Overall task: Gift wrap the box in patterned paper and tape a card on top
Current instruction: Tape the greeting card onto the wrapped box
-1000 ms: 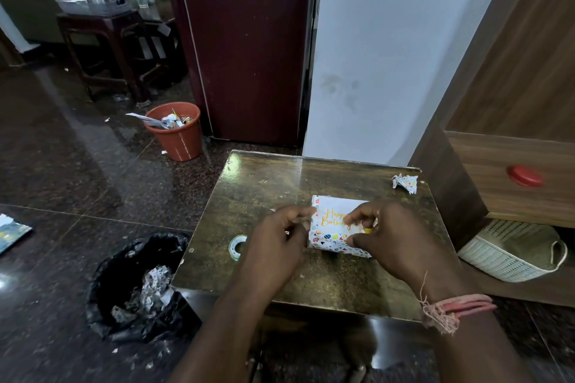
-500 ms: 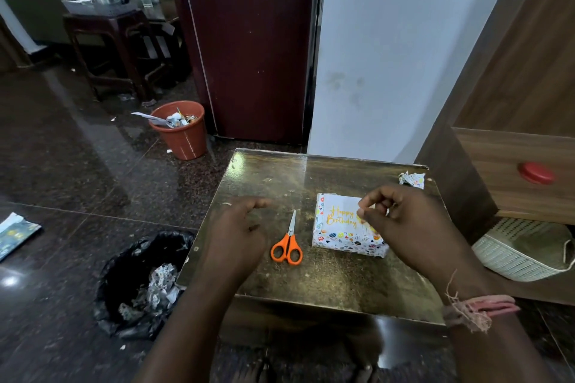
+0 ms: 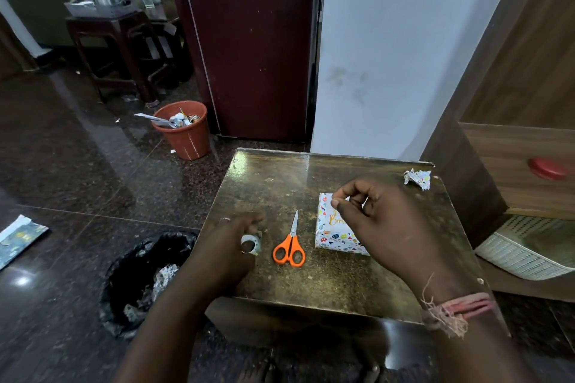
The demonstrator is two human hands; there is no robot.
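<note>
The box (image 3: pixel 337 238), wrapped in white paper with small coloured shapes, lies on the right half of the brown table (image 3: pixel 280 183). A card (image 3: pixel 330 218) with gold lettering lies on its top. My right hand (image 3: pixel 385 227) hovers over the box and hides most of it. Its fingers are curled, thumb and forefinger tips meet, and I see nothing between them. My left hand (image 3: pixel 230 246) is at the table's left edge and grips a small tape roll (image 3: pixel 250 245). Orange-handled scissors (image 3: pixel 289 247) lie between the roll and the box.
A crumpled scrap of wrapping paper (image 3: pixel 417 178) sits at the table's far right corner. On the floor to the left are a black bin bag (image 3: pixel 146 277) and an orange bin (image 3: pixel 183 130). A wooden cabinet (image 3: pixel 513 165) and a white basket (image 3: pixel 525 252) stand close on the right.
Both hands left the card on the box. My left hand moved left and picked up the tape roll, uncovering the scissors. My right hand lifted above the box.
</note>
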